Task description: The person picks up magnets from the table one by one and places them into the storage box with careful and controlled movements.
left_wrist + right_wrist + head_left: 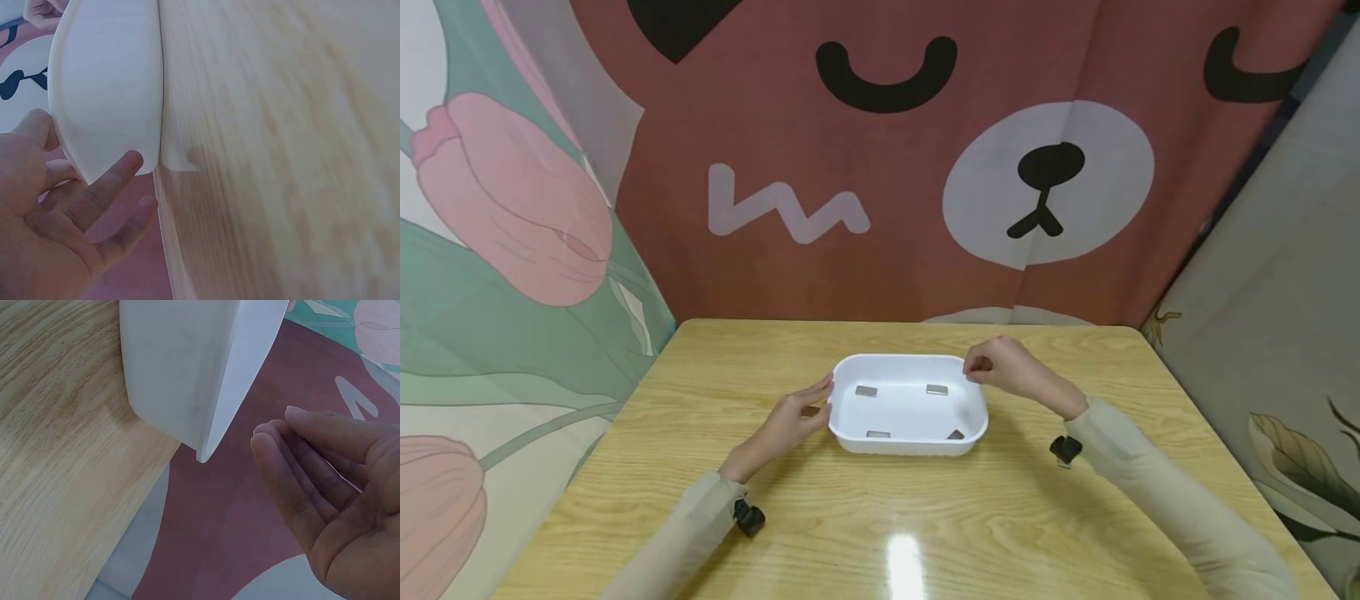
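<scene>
A white rectangular tray (908, 444) stands on the wooden table. Small flat grey rectangular pieces lie inside: one far left (867, 391), one far right (937, 389), and one near left (878, 434). A darker piece (956, 434) is partly hidden by the near wall. My left hand (793, 417) touches the tray's left end with extended fingertips (131, 160). Above the far right corner is my right hand (1011, 367), apart from the rim in the right wrist view. Its fingers (269, 453) bend loosely toward the thumb, with nothing visible between them.
The light wooden table (820, 525) runs back to a reddish-brown curtain (775, 283) with a cartoon animal print. Patterned cloth hangs at both sides. A small black camera sits on the left wrist (748, 517) and another on the right wrist (1065, 449).
</scene>
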Motion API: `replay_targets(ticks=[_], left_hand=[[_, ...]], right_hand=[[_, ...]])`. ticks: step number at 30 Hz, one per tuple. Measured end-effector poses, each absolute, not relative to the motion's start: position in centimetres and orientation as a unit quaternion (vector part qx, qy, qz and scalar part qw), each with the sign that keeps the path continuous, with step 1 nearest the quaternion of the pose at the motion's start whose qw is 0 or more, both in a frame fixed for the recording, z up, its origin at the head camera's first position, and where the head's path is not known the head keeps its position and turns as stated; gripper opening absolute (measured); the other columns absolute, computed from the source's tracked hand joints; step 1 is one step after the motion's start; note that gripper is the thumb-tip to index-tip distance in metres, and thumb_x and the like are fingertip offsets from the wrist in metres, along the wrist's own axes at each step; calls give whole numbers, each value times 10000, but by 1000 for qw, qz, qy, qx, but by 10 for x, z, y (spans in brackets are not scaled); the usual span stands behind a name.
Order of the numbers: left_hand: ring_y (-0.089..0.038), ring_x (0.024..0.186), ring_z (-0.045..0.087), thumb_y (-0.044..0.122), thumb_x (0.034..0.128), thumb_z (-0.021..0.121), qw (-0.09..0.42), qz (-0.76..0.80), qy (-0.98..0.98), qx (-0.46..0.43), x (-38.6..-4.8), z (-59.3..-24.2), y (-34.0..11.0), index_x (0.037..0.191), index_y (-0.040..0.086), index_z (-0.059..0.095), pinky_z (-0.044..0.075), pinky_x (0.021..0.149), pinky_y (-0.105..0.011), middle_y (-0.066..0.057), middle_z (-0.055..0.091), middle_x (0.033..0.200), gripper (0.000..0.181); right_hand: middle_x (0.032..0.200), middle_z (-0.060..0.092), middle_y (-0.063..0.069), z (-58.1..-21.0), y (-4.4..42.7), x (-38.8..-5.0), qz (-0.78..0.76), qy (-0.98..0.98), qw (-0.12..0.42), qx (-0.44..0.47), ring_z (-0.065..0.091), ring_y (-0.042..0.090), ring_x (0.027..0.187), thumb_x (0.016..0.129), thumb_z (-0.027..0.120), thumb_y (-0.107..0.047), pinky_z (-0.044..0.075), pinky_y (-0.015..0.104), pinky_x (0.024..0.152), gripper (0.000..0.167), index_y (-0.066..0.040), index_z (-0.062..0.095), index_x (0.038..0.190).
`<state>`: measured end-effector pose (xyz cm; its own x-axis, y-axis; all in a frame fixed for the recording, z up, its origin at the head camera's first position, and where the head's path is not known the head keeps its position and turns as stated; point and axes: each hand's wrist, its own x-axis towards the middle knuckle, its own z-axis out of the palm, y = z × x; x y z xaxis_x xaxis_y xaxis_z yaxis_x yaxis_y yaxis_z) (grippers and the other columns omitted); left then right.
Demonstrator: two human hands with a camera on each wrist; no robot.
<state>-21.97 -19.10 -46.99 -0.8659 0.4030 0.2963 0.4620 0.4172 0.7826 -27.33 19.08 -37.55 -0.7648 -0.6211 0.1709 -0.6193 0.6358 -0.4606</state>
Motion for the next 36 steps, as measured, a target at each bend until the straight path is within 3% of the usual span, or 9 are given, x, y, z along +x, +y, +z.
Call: replay_targets(ticks=[13, 21, 29, 36], left_hand=[[-405, 1241, 520, -28, 973, 590, 46, -474, -842, -252, -219, -470, -189, 1357, -156, 455, 590, 835, -277, -244, 357, 1500, 426], [-456, 1202, 534, -75, 965, 569, 36, -476, -840, -258, -201, -440, -182, 1331, -212, 433, 590, 838, -274, -326, 345, 1471, 414], [-440, 1217, 526, -80, 956, 582, 39, -476, -841, -255, -200, -438, -181, 1325, -204, 454, 593, 834, -283, -318, 363, 1465, 410], [-445, 1245, 495, -78, 954, 585, 40, -478, -840, -254, -200, -438, -180, 1320, -208, 456, 591, 838, -281, -320, 365, 1461, 408]], right_hand=[[799, 704, -15, -373, 200, -269, -247, 910, 1, -334, 639, 93, 695, 849, 761, 10, 581, 257, 605, 66, -53, 756, 870], [790, 711, 3, -376, 209, -267, -251, 903, -13, -349, 633, 88, 669, 842, 758, 31, 576, 254, 581, 66, -30, 755, 868], [801, 722, 19, -380, 215, -263, -261, 905, 4, -336, 637, 84, 681, 865, 751, -9, 570, 249, 600, 23, -23, 758, 882], [778, 712, 11, -384, 224, -259, -270, 905, 0, -329, 631, 83, 677, 844, 765, 9, 565, 246, 575, 97, -85, 747, 828]])
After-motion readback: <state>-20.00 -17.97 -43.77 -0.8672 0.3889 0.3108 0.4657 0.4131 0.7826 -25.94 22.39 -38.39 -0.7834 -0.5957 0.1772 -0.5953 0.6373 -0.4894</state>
